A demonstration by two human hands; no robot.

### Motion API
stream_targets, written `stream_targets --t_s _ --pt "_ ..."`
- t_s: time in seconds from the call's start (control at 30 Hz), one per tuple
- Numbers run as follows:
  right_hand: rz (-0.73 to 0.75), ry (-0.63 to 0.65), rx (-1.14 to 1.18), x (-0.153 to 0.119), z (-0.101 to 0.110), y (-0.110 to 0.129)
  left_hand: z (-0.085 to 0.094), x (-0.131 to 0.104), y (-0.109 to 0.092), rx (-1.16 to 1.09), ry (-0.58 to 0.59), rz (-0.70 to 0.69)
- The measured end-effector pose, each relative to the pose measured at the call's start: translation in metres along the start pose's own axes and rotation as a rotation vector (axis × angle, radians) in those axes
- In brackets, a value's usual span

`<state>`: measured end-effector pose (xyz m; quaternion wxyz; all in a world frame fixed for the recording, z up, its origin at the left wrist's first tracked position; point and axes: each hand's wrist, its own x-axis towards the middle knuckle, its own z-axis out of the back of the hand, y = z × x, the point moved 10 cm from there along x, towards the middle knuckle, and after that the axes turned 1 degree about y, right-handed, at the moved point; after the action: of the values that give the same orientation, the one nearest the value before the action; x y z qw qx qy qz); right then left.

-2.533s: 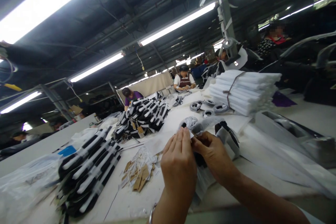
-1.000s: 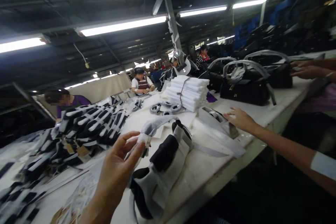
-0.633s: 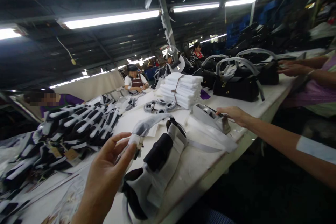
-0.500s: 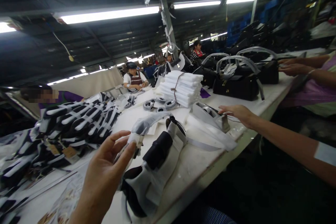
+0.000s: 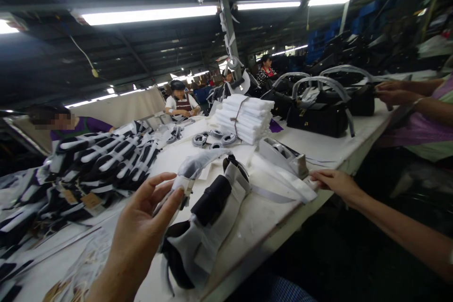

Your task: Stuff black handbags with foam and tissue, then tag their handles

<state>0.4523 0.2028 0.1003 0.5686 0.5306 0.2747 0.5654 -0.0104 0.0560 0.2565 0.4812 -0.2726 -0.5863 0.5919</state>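
A black handbag point(image 5: 211, 200), partly wrapped in white sheeting, lies tilted at the near table edge. My left hand point(image 5: 136, 229) holds its handle point(image 5: 198, 163), which is covered in thin clear wrapping, between thumb and fingers. A pale band circles the handle at my fingertips. Farther right, my right hand point(image 5: 336, 183) is closed in a pinch on a small pale strip that looks like tape. It is just beside the grey end of a tape dispenser point(image 5: 278, 148). White sheets point(image 5: 283, 174) lie between the dispenser and the bag.
A tied stack of white cloths point(image 5: 244, 118) stands beyond the bag, with several coiled straps point(image 5: 214, 139) beside it. Black handbags point(image 5: 318, 118) stand at the right, near a co-worker's hands point(image 5: 398, 92). Wrapped black-and-white pieces point(image 5: 109, 155) are heaped left. Other people sit around the table.
My right hand has moved down and right, from over the dispenser to just off its near end. The dispenser's grey end sits slightly higher. My left hand keeps its hold on the handle.
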Motion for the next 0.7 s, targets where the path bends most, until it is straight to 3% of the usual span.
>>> stream_targets --t_s 0.13,0.4,0.5,0.6,0.7 --pt "0.039 0.173 -0.001 -0.011 -0.02 0.034 -0.003 -0.002 -0.003 0.021 -0.016 -0.038" --pt "0.298 0.595 0.417 -0.08 -0.127 0.193 -0.009 -0.006 -0.009 0.179 0.033 -0.228" --pt "0.335 0.718 0.533 -0.103 -0.162 0.24 -0.009 -0.012 -0.015 0.242 -0.003 -0.291" --pt "0.325 0.771 0.552 -0.112 -0.192 0.261 -0.013 -0.018 -0.021 0.26 -0.028 -0.357" --pt "0.27 0.731 0.478 -0.109 -0.21 0.259 -0.013 -0.021 -0.023 0.265 -0.046 -0.395"
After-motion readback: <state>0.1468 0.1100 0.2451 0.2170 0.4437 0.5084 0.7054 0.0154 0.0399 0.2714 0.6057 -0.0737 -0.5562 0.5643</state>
